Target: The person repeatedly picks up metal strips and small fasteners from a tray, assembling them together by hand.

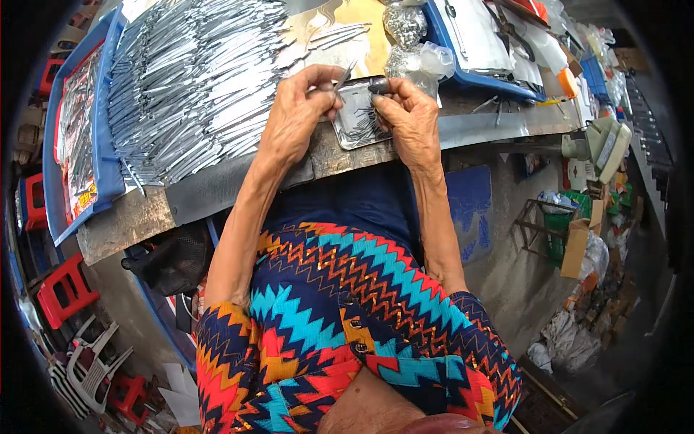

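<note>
My left hand (pixel 300 105) is closed in a pinch on a slender metal piece (pixel 347 74), whose pointed end sticks up past the fingertips. My right hand (pixel 412 116) is closed too, with a dark cover (pixel 378 85) on one fingertip; whatever its fingers hold is too small or hidden to name. Both hands hover over a small shallow metal tray (pixel 348 142) at the table's near edge. Thin dark pins (pixel 367 124) lie loose in the tray. To the left, a broad heap of slender metal pieces (pixel 195 79) covers the table.
Several similar pieces lie on a tan sheet (pixel 307 32) beyond my hands. Clear plastic bags (pixel 426 64) sit beside the tray. A blue tray (pixel 535 92) with tools stands at right, another blue tray (pixel 108 170) at far left. Red stools (pixel 66 289) stand on the floor.
</note>
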`<state>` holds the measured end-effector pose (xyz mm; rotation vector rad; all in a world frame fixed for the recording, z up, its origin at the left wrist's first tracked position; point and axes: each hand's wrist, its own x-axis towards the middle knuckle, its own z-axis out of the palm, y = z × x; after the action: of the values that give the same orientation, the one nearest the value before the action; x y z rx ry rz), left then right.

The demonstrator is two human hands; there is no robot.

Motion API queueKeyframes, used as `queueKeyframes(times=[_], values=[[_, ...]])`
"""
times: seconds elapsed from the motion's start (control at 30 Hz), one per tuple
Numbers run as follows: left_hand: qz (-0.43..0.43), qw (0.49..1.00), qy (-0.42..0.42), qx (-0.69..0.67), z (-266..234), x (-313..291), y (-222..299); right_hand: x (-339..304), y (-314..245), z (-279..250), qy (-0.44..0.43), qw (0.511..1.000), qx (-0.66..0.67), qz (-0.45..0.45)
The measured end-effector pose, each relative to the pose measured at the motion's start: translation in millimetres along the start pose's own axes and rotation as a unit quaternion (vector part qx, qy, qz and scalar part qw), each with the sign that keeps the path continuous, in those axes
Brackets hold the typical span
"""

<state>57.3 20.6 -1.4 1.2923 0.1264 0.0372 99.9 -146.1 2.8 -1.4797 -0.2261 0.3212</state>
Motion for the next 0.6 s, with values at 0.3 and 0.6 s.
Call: queueKeyframes(times=[0.3, 0.6], values=[[-0.037, 0.999, -0.012, -0.009, 4.9, -38.5, -5.0, -7.3, -4.5, 20.1, -0.040, 0.981, 0.190, -0.012], [-0.012, 1.000, -0.001, 0.025, 6.0, -43.8, -4.2, -11.5, -1.5, 22.3, -0.068, 0.979, 0.190, -0.008]])
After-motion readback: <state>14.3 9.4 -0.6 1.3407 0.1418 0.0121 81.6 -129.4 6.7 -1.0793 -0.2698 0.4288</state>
